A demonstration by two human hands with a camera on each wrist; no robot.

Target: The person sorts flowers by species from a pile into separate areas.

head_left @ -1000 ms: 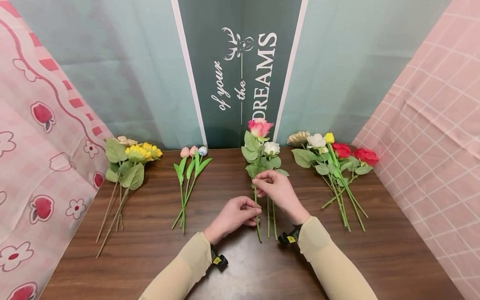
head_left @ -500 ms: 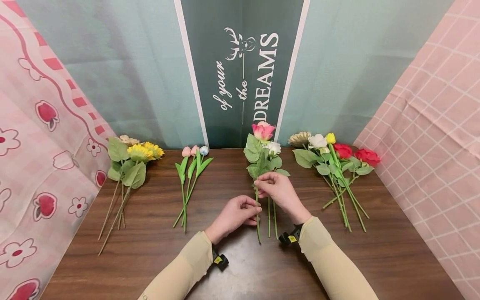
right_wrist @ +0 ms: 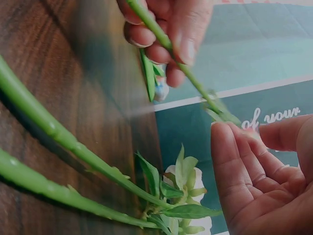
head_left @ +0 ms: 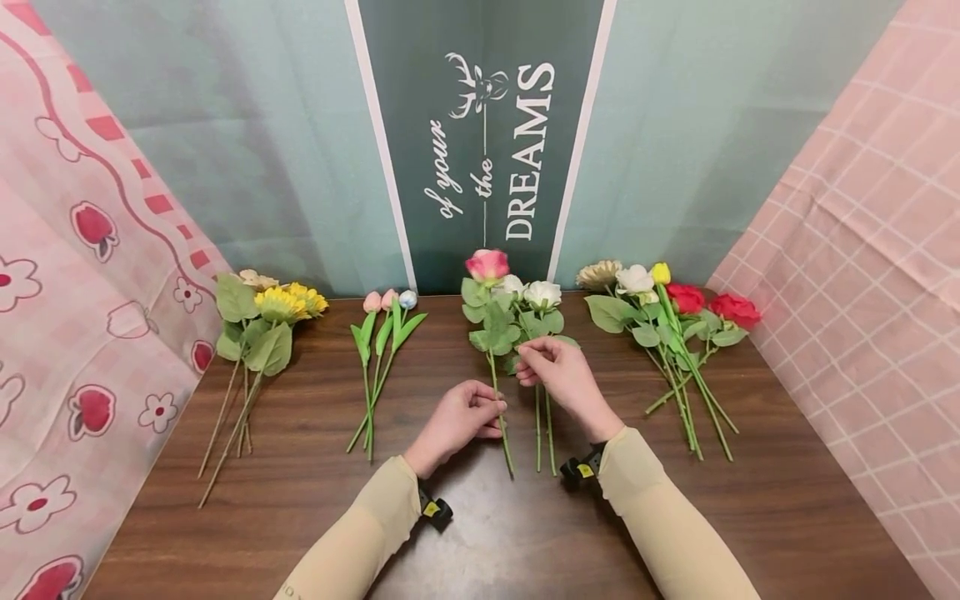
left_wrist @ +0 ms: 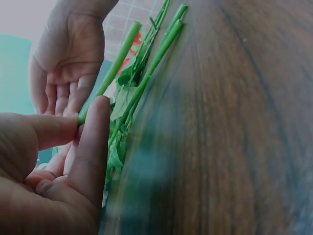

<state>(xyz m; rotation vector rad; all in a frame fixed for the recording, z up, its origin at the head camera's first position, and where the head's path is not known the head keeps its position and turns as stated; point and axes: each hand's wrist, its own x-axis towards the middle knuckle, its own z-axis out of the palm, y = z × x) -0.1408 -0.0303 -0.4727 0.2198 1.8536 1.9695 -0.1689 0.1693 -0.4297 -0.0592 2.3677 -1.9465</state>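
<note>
Left hand (head_left: 459, 418) sat low centre of the head view, thumb and fingers pinched round the stem of the pink rose (head_left: 487, 265). The left wrist view confirmed it: thumb and forefinger closed on the green stem (left_wrist: 117, 62). The rose ran up from that hand toward the middle of the frame, its bloom against the foot of the dark green banner (head_left: 480, 142), its stem end just below the hand, near the table (head_left: 525, 533).

Right hand (head_left: 558, 379) lay just right of the rose stem, centre of frame, fingers loosely curled, tips by the leaves. In the right wrist view the palm was open and the fingers (right_wrist: 234, 161) held nothing — the stem passed just beside them.

Two white roses (head_left: 542, 294) lay flat on the wood under and behind the right hand, stems side by side, blooms just right of the pink one.

Elsewhere along the back edge:
- sunflower bunch (head_left: 279, 306), left of frame
- three tulips (head_left: 387, 301), left of centre
- mixed bunch (head_left: 667, 304) of red, white and yellow blooms, right of frame — well apart from both hands

Pink patterned cloths hung down both sides.
</note>
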